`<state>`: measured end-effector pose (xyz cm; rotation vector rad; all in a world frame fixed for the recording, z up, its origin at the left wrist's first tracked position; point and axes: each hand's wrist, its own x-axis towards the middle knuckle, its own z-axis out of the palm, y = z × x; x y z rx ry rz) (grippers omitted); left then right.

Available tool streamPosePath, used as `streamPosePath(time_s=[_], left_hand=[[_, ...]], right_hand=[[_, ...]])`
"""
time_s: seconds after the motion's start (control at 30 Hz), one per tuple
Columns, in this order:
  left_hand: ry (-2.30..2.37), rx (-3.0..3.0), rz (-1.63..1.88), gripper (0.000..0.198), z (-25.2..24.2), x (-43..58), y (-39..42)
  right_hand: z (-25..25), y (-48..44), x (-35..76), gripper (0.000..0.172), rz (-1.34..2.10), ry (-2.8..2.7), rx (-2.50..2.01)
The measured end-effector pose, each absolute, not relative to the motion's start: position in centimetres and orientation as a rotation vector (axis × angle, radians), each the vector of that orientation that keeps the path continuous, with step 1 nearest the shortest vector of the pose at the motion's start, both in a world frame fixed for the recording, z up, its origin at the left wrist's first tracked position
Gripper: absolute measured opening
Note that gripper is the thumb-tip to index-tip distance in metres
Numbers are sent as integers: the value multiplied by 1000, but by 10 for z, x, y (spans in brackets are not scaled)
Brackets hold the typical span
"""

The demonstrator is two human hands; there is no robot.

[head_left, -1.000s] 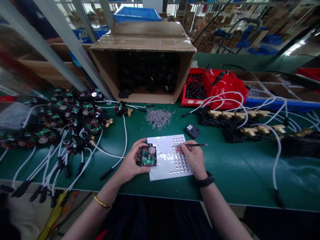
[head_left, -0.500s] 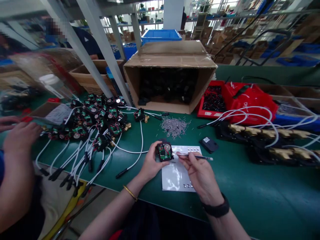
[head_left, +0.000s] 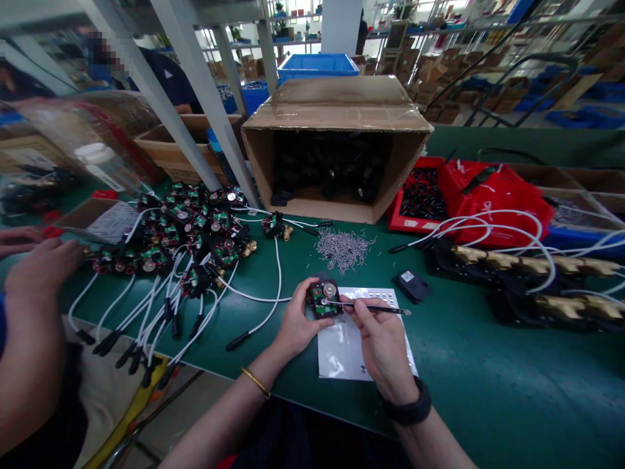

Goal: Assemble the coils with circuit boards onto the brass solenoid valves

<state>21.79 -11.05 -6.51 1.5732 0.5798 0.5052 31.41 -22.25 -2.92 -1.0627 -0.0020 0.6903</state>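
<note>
My left hand (head_left: 297, 322) grips a small open black housing (head_left: 325, 314) with a green circuit board and red wires inside, above the bench. Between the fingers of my right hand (head_left: 383, 339) is a slim pointed tool (head_left: 375, 307), with a bright metal shaft and dark handle. Its tip reaches over the circuit board at a small round silvery spot; whether it touches I cannot tell. Beneath both hands lies a white sheet (head_left: 336, 355) with small round shiny dots, partly covered by my right hand. A black cover with a label (head_left: 413, 286) rests to the right.
Loose screws (head_left: 344, 249) lie in a pile ahead, before an open cardboard box (head_left: 336, 212) of black parts. Wired assemblies (head_left: 195, 228) crowd the left, near a co-worker's hand (head_left: 43, 267). Black units with brass fittings (head_left: 517, 260) and a red bin (head_left: 415, 223) stand right.
My right hand has moved slightly left, bringing the tool's tip from the housing's right edge to over the circuit board. The housing stays in my left hand.
</note>
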Motion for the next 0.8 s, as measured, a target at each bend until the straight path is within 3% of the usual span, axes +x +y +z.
streamPosePath(time_s=[0.8], left_hand=[[590, 1593, 495, 78, -66, 218, -111]], right_hand=[[-28, -222, 315, 18, 637, -124, -1217]])
